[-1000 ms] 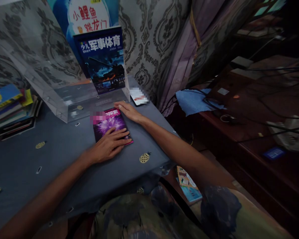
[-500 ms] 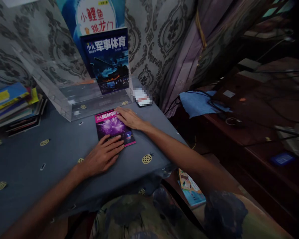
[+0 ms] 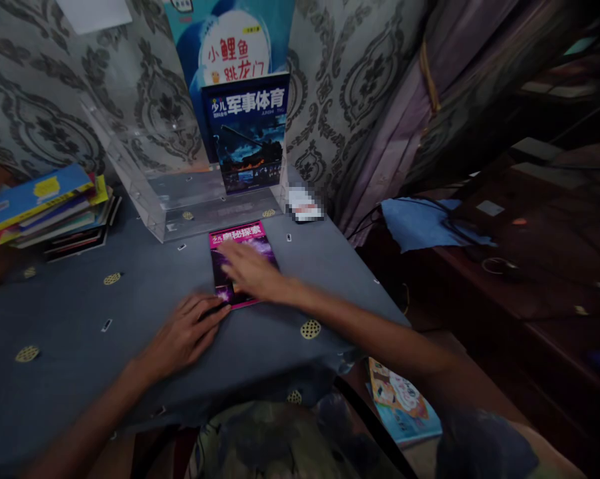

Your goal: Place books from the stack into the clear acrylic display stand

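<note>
Right hand (image 3: 254,271) shifted inward, splayed, blurred, apparently touching pink-banded purple book (image 3: 260,244), left hand (image 3: 187,330) unclenched at near-left corner

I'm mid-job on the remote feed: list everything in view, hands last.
Pink-and-purple book: one, flat on the table
Tablecloth: one, grey-blue, pineapple print, over the table
Clear stand: one, transparent, behind that book
Dark blue book: one, upright at the stand
Teal book: one, behind the dark blue one
Book stack: one, multicoloured, table's left
Pixelated item: one, whitish, right of the stand
Wallpaper: one, grey, behind
White sheet: one, upper left
Curtain: one, purple, right
Blue cloth: one, on dark-red furniture
Printed covers: count unclear, orange and blue, below the table
Left hand: one, bare, at the book's near edge
Right hand: one, bare, blurred, over the book
</note>
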A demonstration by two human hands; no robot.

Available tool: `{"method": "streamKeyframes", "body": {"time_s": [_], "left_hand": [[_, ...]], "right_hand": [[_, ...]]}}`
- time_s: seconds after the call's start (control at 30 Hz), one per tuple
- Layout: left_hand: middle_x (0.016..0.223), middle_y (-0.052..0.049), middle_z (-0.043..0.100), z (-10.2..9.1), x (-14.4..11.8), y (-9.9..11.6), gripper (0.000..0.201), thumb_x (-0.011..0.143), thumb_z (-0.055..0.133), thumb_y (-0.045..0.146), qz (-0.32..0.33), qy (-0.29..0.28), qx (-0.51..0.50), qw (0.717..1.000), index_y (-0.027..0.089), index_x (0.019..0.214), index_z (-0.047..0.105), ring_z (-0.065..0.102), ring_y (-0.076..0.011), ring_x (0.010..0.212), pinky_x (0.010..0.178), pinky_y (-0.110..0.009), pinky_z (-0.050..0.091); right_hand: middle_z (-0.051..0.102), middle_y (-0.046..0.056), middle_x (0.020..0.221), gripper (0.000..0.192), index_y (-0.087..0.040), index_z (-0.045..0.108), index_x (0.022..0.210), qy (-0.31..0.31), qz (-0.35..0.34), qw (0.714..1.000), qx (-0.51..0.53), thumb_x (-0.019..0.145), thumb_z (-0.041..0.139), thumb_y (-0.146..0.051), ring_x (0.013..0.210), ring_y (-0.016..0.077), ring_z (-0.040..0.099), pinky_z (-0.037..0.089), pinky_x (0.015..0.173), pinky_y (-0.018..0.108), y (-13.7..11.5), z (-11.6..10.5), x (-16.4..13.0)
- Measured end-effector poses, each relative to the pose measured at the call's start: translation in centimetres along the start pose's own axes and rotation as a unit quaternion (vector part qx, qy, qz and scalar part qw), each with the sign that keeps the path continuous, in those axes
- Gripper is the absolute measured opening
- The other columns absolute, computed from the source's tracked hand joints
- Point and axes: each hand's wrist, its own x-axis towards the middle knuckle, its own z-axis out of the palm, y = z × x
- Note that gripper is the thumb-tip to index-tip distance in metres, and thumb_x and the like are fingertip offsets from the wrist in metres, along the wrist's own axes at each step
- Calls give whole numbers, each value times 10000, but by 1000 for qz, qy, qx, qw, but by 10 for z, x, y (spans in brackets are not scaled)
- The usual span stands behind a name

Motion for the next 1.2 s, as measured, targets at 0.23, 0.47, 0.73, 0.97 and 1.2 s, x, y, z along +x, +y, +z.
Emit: {"method": "streamKeyframes", "body": {"time_s": [0.23, 0.47, 0.73, 0.97, 1.2], "left_hand": [[1131, -126, 664, 1, 1, 1, 227, 946, 507, 166, -3, 18, 13, 1000, 185, 1040, 713, 587, -273, 1117, 979, -459, 517], [1170, -108, 673, 0, 3, 0, 323, 970, 496, 155, 5, 11, 6, 1000, 210, 1247, 653, 614, -231, 1059, 934, -415, 524], [1212, -94, 667, -2, 7, -2, 376, 984, 499, 180, -8, 9, -15, 1000, 247, 1338, 608, 614, -223, 1086, 943, -403, 512], [1228, -106, 668, 4, 29, -32, 339, 1014, 469, 271, -35, -5, -20, 999, 242, 1304, 643, 628, -233, 1068, 918, -420, 513], [1233, -101, 656, 18, 72, -85, 373, 1021, 429, 346, -91, 3, 10, 996, 219, 1285, 660, 614, -246, 1075, 945, -446, 493]], "right_hand": [[372, 164, 1594, 597, -123, 350, 1536, 5, -67, 988, 139, 1049, 396, -465, 1531, 223, 244, 253, 1258, 456, -58, 35, -25], [327, 213, 1603, 651, -70, 353, 1531, 33, -18, 995, 89, 1044, 382, -501, 1544, 263, 190, 247, 1256, 514, -22, 18, -52], [361, 181, 1594, 640, -163, 311, 1566, 43, 2, 997, 59, 1043, 353, -530, 1530, 268, 241, 285, 1233, 562, -4, 11, -76], [424, 195, 1553, 617, -114, 377, 1536, 41, -18, 998, 38, 1046, 373, -488, 1513, 287, 286, 294, 1233, 560, -4, 15, -74], [427, 209, 1546, 627, -88, 404, 1513, 23, -17, 999, 25, 1045, 360, -502, 1515, 292, 280, 296, 1234, 552, -5, 12, -74]]}}
